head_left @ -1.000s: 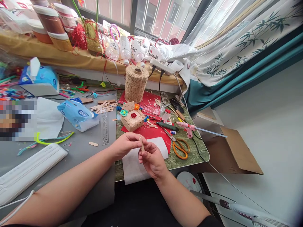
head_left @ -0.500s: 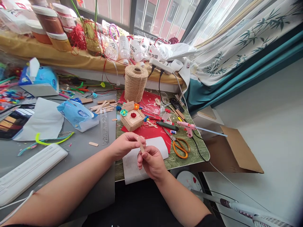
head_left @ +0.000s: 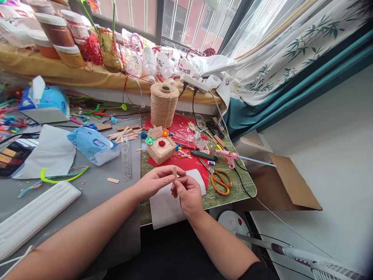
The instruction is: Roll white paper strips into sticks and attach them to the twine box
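A short piece of wooden craft stick (head_left: 175,172) stands nearly upright between my two hands, above a white sheet (head_left: 163,210) at the table's front edge. My left hand (head_left: 159,181) pinches it from the left, with thumb and fingers close together. From the right, my right hand (head_left: 188,194) grips its lower end between thumb and curled fingers. Just beyond the hands sits a twine-wrapped box (head_left: 161,151) with crocheted flowers and a small wooden sign (head_left: 155,132) on it. Another cut stick piece (head_left: 113,180) lies on the grey mat to the left.
Behind the box stands a twine spool (head_left: 164,105). To the right lie orange-handled scissors (head_left: 221,182), a utility knife (head_left: 204,155) and a pink glue gun (head_left: 227,156) with its cord. Leftward are a ruler (head_left: 126,159), loose craft sticks (head_left: 125,134), a wipes pack (head_left: 93,144) and a white device (head_left: 37,217).
My hands have drawn closer together, and the stick piece has turned from slanted to nearly upright. The view has shifted slightly; the box and tools stay in place.
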Demonstrator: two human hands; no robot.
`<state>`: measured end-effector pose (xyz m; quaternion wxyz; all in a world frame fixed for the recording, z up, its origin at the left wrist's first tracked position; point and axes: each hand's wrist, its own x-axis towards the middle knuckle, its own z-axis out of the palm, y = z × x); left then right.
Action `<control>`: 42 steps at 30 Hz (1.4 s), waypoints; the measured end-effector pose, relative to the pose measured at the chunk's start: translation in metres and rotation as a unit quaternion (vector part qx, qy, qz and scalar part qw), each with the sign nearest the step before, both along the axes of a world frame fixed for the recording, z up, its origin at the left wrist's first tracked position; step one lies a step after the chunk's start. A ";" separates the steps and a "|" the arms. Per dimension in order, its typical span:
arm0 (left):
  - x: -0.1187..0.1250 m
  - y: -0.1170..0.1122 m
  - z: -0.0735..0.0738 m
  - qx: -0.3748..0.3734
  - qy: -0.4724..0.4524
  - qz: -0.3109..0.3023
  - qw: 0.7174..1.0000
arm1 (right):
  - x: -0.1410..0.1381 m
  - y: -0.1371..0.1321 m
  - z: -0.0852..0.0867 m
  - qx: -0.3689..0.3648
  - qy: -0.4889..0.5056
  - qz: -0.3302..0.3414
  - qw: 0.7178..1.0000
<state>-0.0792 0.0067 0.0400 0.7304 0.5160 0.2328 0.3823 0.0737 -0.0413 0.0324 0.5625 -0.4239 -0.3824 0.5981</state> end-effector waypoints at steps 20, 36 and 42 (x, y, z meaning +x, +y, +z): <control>0.003 0.000 0.003 0.133 0.219 0.073 0.964 | 0.027 0.038 0.026 0.064 -0.151 0.011 0.986; 0.004 -0.005 0.003 0.096 0.173 0.064 0.978 | 0.006 0.031 0.011 0.035 -0.059 0.015 0.998; 0.003 0.003 -0.001 -0.031 0.040 0.057 0.997 | 0.079 0.038 0.017 0.174 -0.454 0.023 0.874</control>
